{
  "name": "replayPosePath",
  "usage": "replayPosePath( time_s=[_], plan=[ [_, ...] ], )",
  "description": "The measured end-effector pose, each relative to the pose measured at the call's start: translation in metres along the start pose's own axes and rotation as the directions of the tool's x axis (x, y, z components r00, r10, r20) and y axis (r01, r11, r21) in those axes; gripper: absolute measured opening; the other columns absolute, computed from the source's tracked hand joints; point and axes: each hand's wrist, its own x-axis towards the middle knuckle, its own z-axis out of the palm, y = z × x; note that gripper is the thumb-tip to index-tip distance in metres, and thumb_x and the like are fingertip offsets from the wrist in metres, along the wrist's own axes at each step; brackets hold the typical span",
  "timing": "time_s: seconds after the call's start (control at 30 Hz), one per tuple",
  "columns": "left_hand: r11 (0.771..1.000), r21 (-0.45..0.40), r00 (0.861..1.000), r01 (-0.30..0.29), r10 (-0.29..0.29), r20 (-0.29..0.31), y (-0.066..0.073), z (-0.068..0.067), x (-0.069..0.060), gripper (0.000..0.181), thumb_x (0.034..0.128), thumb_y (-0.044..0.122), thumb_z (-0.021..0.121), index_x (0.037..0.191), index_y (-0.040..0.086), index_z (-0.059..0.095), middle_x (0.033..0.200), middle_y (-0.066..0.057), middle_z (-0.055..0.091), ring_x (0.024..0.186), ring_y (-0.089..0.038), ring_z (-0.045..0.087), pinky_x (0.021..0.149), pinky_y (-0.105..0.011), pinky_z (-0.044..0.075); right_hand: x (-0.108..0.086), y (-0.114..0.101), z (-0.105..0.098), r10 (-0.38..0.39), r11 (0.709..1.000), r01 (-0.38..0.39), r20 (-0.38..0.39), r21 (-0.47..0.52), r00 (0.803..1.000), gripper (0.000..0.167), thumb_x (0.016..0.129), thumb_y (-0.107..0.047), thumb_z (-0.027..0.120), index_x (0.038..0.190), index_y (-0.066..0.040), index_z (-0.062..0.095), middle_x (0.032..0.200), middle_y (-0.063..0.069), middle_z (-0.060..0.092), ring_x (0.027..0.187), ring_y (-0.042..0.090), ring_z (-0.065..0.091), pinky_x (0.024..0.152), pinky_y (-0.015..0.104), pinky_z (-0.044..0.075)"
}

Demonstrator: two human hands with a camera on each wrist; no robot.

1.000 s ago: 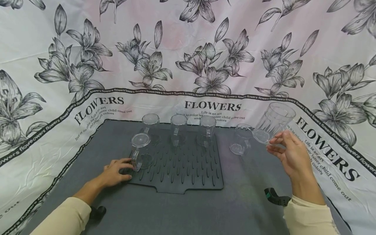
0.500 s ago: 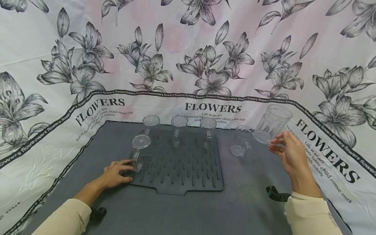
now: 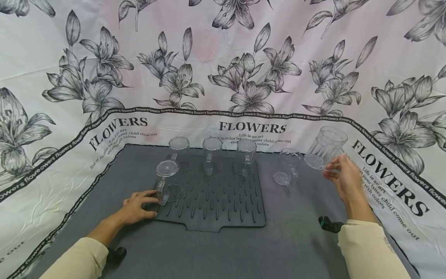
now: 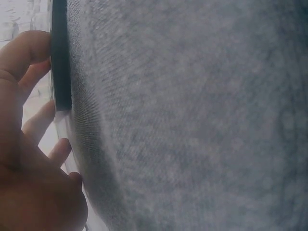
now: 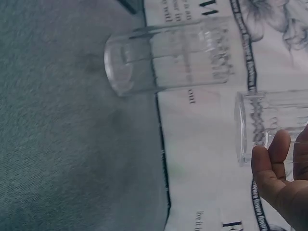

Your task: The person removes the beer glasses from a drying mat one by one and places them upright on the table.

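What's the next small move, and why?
Probably lower the right hand to set the held glass on the table, clear of the standing mug: the glass looks lifted, a gap separates the two in the right wrist view, and there is bare surface in front.

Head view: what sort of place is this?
Perhaps a staged tabletop workspace rather than a working kitchen: a flower-printed cloth surrounds the grey work surface, and clear mugs stand on a dark ridged mat.
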Motion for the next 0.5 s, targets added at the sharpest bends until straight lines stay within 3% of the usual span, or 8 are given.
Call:
replayPosePath(
  time_s=[0.3,0.5],
  plan=[
    [1.0,-0.016,1.0,0.015,-0.015,0.008,0.002,-0.001,-0.002,0.04,0.0726,0.025,0.081,0.11,0.012,0.073,0.138,-0.016,0.048,0.12,-0.041,0.033,0.083,-0.059,0.019,0.011,0.036,-0.019,0.05,0.999,-0.05,-0.063,0.001,0.997,0.034,0.105,-0.032,0.039,0.09,-0.004,0.05,0.08,0.005,0.057,0.068,0.021,0.06,0.07,0.032,0.052],
    [1.0,-0.019,1.0,0.018,-0.018,0.01,0.003,-0.002,-0.002,0.041,0.0732,0.025,0.081,0.111,0.012,0.073,0.138,-0.016,0.047,0.121,-0.04,0.033,0.084,-0.059,0.018,0.009,0.055,-0.027,0.098,0.993,-0.104,-0.092,-0.06,0.991,0.036,0.104,-0.038,0.039,0.091,-0.006,0.05,0.081,0.003,0.056,0.069,0.02,0.059,0.07,0.032,0.052]
  ],
)
